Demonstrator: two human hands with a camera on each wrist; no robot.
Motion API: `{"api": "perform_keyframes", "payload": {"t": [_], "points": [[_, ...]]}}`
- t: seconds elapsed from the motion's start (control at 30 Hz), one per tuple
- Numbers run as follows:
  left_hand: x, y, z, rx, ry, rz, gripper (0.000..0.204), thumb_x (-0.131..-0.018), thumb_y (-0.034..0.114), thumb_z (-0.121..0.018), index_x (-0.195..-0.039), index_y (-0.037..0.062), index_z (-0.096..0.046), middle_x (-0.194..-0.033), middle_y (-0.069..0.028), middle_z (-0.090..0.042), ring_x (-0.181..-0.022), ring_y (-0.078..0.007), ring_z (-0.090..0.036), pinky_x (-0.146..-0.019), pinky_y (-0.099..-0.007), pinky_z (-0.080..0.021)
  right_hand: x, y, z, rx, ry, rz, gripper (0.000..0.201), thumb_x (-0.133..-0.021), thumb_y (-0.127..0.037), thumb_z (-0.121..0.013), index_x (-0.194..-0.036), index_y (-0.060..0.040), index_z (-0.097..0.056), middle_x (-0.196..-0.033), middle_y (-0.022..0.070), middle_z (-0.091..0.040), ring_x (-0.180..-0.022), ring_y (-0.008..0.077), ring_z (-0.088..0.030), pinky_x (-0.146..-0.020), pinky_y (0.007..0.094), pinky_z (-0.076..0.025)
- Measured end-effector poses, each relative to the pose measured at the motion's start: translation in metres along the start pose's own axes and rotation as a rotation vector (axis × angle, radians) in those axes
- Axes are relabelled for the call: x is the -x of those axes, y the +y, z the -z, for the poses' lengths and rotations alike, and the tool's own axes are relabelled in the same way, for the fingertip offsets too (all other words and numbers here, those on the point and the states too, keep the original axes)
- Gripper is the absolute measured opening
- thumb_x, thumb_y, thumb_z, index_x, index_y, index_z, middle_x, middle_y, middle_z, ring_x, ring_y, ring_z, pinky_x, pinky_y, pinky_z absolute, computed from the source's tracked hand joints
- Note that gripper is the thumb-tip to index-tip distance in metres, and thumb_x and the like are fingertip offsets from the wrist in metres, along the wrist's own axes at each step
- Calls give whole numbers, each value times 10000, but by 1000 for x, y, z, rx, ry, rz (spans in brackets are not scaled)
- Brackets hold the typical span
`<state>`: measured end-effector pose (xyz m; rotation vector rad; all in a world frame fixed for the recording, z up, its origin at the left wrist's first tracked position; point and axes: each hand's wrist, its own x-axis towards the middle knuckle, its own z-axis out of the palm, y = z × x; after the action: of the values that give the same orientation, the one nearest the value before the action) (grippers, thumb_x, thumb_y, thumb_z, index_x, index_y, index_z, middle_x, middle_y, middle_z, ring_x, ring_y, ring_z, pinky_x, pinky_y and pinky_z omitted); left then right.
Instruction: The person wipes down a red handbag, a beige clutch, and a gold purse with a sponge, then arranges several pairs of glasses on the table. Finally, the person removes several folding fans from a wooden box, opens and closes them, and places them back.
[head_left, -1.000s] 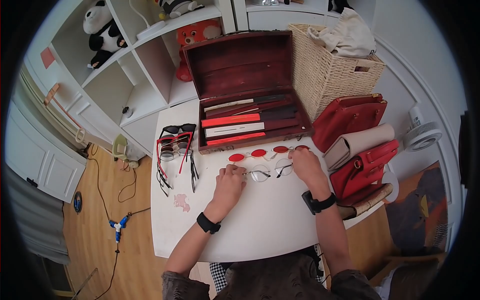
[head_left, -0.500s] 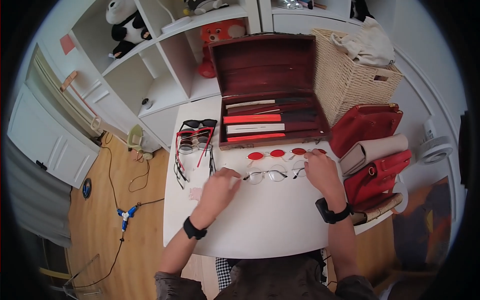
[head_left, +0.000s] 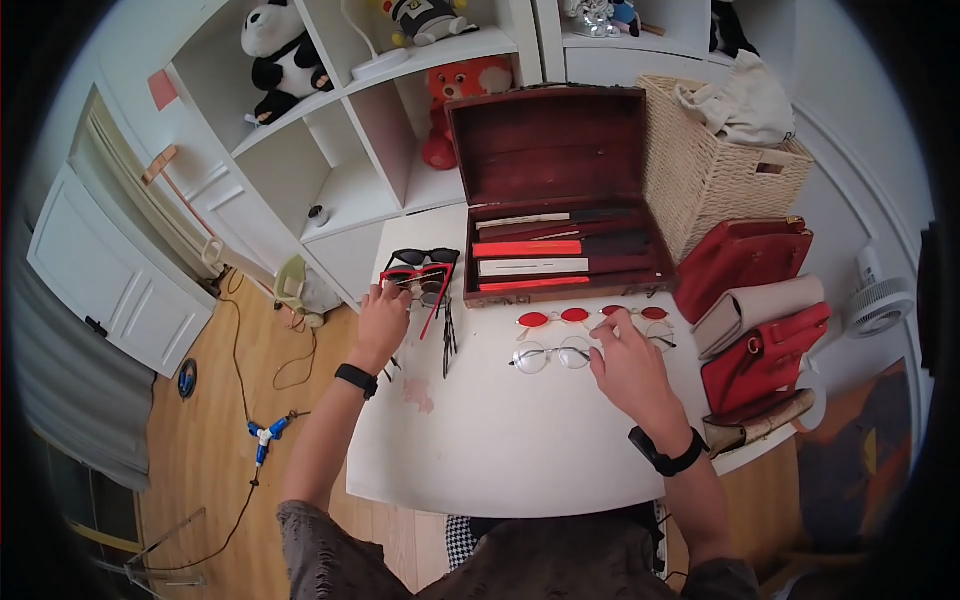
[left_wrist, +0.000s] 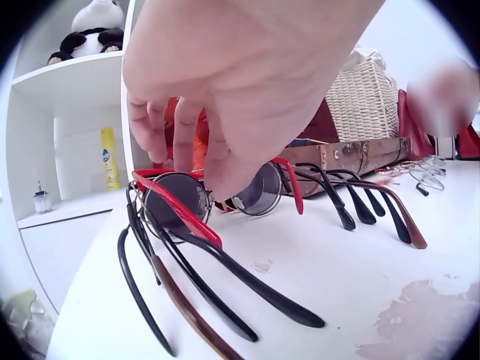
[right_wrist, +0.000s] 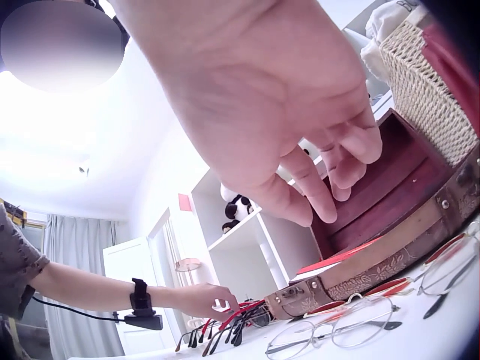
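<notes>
My left hand (head_left: 383, 325) reaches down over a row of glasses at the table's left, fingers lowered behind the frames. In the left wrist view the fingertips come right at the bridge of round dark-lensed glasses (left_wrist: 259, 191), beside red-framed glasses (left_wrist: 180, 208); I cannot tell whether they pinch anything. Black sunglasses (head_left: 437, 255) lie at the back of that row. Over the right part of the table, my right hand (head_left: 633, 372) hovers with loosely bent fingers and holds nothing. Clear round glasses (head_left: 529, 358) lie beside it, in front of glasses with red oval lenses (head_left: 574, 315).
An open dark-red wooden case (head_left: 560, 295) holding several long narrow boxes stands at the back. Behind it rises a woven basket (head_left: 680, 150) with a cloth bag. Red and beige handbags (head_left: 765, 305) line the right edge. White shelves (head_left: 375, 130) with plush toys stand behind.
My left hand has let go of the clear round glasses and moved left to the dark glasses. The right hand has come off the glasses at the right and shifted slightly toward me.
</notes>
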<state>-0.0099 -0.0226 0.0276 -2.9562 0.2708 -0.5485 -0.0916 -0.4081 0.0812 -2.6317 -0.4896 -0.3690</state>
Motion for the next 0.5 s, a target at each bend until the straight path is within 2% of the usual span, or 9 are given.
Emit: {"api": "perform_keyframes", "payload": {"t": [0.17, 0.27, 0.33, 0.5], "points": [[7, 2, 0, 24, -49, 42, 289, -734, 107, -732, -1014, 126, -664, -1067, -84, -588, -1022, -324, -538, -894, -443, -455, 5, 0, -2, -31, -16, -3, 176, -832, -83, -657, -971, 25, -645, -1034, 134, -526, -836, 302, -650, -685, 418, -550], [10, 5, -2, 62, -42, 22, 304, -729, 107, -745, -1020, 123, -659, -1073, -91, -569, -1028, -322, -528, -898, -448, -446, 5, -3, -7, -42, -38, 16, 161, -832, -78, -655, -959, 19, -644, -1039, 127, -531, -844, 299, -648, -685, 417, -550], [6, 7, -2, 90, 44, 40, 315, -727, 112, -755, -1026, 116, -654, -1100, -93, -540, -1035, -323, -513, -894, -452, -442, 4, -5, -9, -53, -38, 29, 153, -831, -79, -654, -952, 16, -643, -1040, 122, -533, -845, 298, -647, -683, 418, -551], [-3, 6, -9, 18, -4, 22, 345, -731, 119, -758, -1050, 100, -630, -1103, -97, -516, -1034, -321, -501, -878, -444, -444, 7, -6, -9, -64, -19, 56, 131, -830, -80, -654, -926, 8, -637, -1035, 110, -537, -846, 295, -645, -674, 426, -550]]}}
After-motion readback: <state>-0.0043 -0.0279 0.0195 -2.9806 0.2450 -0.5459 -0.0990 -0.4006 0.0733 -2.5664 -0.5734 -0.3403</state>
